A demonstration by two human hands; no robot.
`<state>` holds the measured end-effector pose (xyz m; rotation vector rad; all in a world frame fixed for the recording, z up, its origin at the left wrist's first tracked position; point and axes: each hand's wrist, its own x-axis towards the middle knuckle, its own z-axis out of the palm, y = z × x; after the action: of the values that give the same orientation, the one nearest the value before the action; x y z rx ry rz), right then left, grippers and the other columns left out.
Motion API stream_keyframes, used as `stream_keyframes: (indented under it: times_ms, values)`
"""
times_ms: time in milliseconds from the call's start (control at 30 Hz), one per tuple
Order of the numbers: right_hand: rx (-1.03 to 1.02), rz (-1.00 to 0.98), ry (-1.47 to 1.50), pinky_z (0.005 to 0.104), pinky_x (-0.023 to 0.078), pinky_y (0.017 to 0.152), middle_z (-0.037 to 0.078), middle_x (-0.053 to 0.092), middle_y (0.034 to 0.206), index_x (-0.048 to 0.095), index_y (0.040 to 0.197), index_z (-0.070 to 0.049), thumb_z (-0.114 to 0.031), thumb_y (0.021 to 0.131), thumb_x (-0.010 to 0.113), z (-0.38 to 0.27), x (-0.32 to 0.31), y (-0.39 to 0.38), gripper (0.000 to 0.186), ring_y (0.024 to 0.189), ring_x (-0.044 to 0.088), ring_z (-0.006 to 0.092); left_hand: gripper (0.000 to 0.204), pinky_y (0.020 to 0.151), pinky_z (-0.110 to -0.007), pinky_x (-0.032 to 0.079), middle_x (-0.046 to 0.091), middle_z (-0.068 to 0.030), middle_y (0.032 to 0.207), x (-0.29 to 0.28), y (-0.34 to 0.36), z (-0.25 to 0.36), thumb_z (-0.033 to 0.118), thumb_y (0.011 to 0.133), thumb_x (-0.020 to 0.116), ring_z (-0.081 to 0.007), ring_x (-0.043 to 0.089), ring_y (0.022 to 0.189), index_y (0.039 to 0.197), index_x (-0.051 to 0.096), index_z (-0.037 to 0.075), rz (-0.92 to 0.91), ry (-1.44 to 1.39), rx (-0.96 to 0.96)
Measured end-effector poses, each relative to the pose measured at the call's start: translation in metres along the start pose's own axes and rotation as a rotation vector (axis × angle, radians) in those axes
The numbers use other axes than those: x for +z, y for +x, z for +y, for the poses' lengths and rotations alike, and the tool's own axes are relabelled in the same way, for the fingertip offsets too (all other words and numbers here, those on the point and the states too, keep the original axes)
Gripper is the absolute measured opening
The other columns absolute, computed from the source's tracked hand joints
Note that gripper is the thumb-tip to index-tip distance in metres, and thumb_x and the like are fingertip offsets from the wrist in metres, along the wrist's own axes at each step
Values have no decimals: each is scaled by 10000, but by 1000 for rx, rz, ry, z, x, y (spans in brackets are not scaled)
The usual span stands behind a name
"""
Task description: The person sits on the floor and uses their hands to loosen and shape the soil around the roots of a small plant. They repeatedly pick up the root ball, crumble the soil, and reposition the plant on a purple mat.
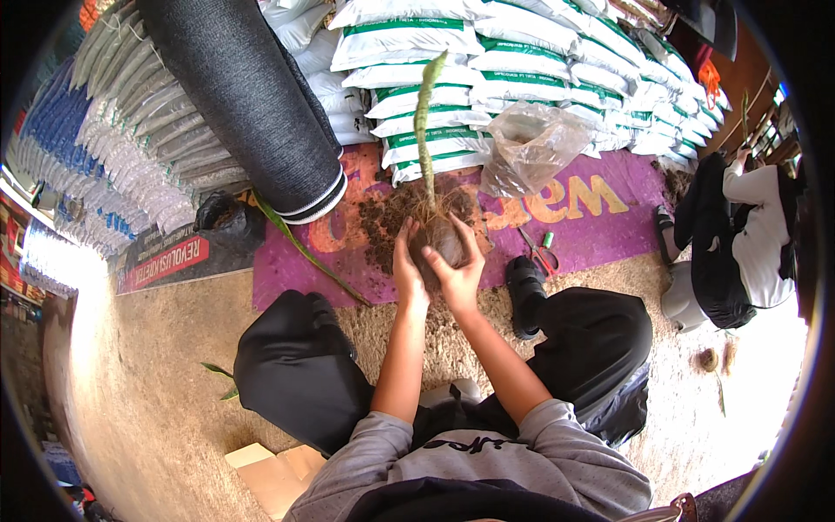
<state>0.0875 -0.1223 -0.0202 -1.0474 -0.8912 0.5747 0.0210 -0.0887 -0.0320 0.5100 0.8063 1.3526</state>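
A root ball (pixel 438 233) of brown, fibrous material sits between my two hands, above a purple banner (pixel 600 252). From its top rises one tall, mottled green leaf (pixel 424 122), like a snake plant's. My left hand (pixel 408 265) is wrapped round the ball's left side. Round the right side curls my right hand (pixel 459 268), its thumb pressed across the front. The underside of the ball is partly hidden by my hands. Loose dark soil (pixel 383 233) lies scattered on the banner around it.
Red-handled scissors (pixel 544 259) and a green spool (pixel 548 238) lie right of my hands. A long leaf (pixel 304 248) is on the left. Beyond are a clear plastic bag (pixel 529 152), stacked white sacks (pixel 522 52) and a black mesh roll (pixel 235 87). Another person (pixel 748 235) sits at right.
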Motion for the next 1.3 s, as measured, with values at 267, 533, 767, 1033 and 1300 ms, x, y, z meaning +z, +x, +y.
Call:
stream_keyframes:
  times_ms: [267,533,767,1033,1300]
  values:
    - [-289,-105,-320,436,280,1011,171,556,1128,546,1171,-19,-316,789,610,3,-6,0,488,1138,460,314,492,881,-369,443,561,-89,1096,0,-12,8,457,890,417,-225,551,985,1156,506,53,-167,-226,-157]
    - [-333,-140,-425,514,171,1036,202,414,1266,517,1216,-44,-345,831,517,-7,-2,-8,489,1212,355,356,501,902,-358,439,547,-94,1157,-10,-11,13,449,885,421,-218,538,1042,1196,490,63,-268,-278,-258]
    - [-579,-454,-638,456,338,965,147,519,1201,524,1205,-48,-359,769,561,-31,-1,7,537,1112,468,357,407,826,-337,468,580,-74,1031,-17,-7,9,419,889,430,-196,568,952,1103,536,89,-299,-462,-267]
    - [-514,-367,-532,450,382,916,194,563,1071,567,1079,19,-371,812,466,-21,-4,4,483,1013,514,373,415,807,-339,472,564,-79,1016,-27,-5,-6,426,879,450,-184,563,924,1080,524,70,-409,-484,-266]
    - [-359,-204,-216,448,260,1021,213,440,1257,509,1170,15,-532,903,230,-35,-3,12,669,1193,402,343,523,796,-394,507,592,-123,1055,-2,-16,15,444,826,482,-252,606,916,1155,507,38,-184,-347,-246]
